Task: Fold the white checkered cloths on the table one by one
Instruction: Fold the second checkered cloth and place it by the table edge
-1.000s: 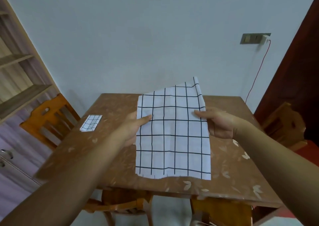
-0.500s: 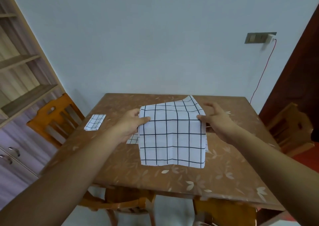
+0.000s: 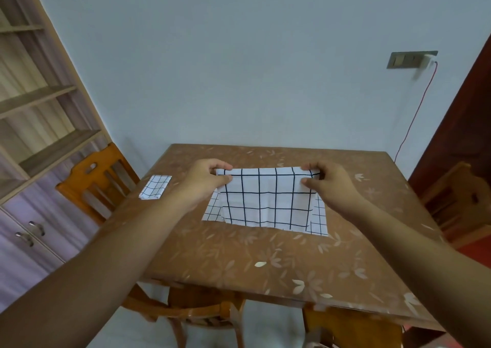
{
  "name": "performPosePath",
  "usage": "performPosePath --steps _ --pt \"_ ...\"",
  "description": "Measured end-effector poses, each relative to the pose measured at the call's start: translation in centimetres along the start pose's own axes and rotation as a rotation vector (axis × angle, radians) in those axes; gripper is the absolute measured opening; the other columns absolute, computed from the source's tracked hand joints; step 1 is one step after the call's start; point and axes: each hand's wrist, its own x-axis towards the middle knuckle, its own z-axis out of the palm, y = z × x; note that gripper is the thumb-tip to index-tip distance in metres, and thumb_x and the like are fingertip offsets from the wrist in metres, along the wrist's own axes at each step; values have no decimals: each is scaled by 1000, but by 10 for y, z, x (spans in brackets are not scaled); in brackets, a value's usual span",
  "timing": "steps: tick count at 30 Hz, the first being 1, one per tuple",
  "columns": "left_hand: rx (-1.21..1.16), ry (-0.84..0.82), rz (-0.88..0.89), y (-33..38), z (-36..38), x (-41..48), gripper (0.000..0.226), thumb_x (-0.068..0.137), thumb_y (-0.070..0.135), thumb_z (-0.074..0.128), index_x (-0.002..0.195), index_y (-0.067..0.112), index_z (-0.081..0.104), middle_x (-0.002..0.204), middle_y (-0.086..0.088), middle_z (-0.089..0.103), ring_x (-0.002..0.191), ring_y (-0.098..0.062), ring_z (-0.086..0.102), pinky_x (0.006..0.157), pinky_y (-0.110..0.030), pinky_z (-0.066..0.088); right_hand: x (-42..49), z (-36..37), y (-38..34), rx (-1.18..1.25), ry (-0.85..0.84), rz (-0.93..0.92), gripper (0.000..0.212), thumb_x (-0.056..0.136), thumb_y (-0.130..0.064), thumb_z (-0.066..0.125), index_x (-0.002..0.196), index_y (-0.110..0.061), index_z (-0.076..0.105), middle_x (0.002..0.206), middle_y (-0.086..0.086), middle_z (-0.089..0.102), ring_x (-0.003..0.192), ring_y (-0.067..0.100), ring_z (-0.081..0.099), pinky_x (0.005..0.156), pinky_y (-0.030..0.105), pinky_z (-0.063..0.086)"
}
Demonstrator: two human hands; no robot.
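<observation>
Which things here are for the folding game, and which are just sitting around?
For the folding:
- big checkered cloth, pinched by the left hand and right hand
- cloth underneath
- small folded cloth
- table

Just sitting around:
- chairs
- shelves
- wall socket

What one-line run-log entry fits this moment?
phase: folding | left hand: pinching far left corner of checkered cloth | right hand: pinching far right corner | folded cloth: at table's left edge

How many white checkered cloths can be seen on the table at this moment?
3. One cloth in both hands at the table's middle; a finer-checked cloth beneath it, showing at both sides; a small folded cloth near the left edge. More may lie hidden underneath.
</observation>
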Motion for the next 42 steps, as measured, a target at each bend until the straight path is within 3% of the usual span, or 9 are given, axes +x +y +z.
performPosePath --steps 5,10,14,19,23,25,30,37,42 --pt "125 -13 63 -1 -8 1 20 88 19 78 105 29 74 70 4 43 49 -8 40 44 -15 34 -2 3 1 -54 31 -14 25 90 -17 77 111 -25 66 80 -1 65 72 13 61 63 24 43" --pt "166 -15 75 -4 -15 3 10 88 26 78 94 33 75 72 2 48 58 -13 44 53 -23 36 -5 -1 -2 -112 25 -35 6 90 -22 77 89 -21 72 63 -3 56 53 7 49 53 22 35" --pt "188 -23 82 -6 -19 7 5 88 35 75 84 37 76 83 -15 63 70 -14 53 68 -32 43 -6 -4 -2 -83 12 -21 37 91 -19 76 63 -13 52 55 -2 39 44 9 33 50 27 28" --pt "222 -53 70 -4 -25 4 12 95 39 66 88 32 73 87 -5 70 74 -19 59 70 -31 44 0 -6 1 175 -52 33 36 93 -24 73 91 10 60 74 11 55 63 16 52 64 34 46" --pt "134 -119 46 -8 -29 4 14 87 48 65 88 35 70 89 0 75 86 -28 71 89 -43 58 2 -1 -7 318 -23 18 38 96 -21 69 95 13 53 81 14 57 72 21 59 71 37 51" --pt "196 -150 53 -8 -30 2 16 81 50 71 92 38 71 94 11 75 92 -24 72 90 -48 58 2 0 -16 174 -2 -82 43 92 -35 68 89 6 54 75 10 52 69 19 49 68 37 43" --pt "249 -324 190 10 -13 -8 38 82 44 81 118 39 67 120 23 67 117 10 57 106 -28 45 -6 9 -56 -148 -89 -333 25 98 -25 65 84 -6 56 66 4 51 61 19 43 61 35 38" --pt "86 -238 402 42 24 -20 6 93 23 73 97 20 71 97 4 73 93 -6 67 84 -18 48 -8 17 -72 -233 -181 -421 16 95 -21 67 84 -32 64 65 -13 57 62 6 51 62 20 41" --pt "-65 -159 361 32 25 -16 7 96 14 69 91 19 66 86 5 66 79 -6 63 75 -17 49 -6 12 -48 -368 -268 -304 9 92 -24 70 91 -16 66 83 3 69 81 21 64 77 43 53"
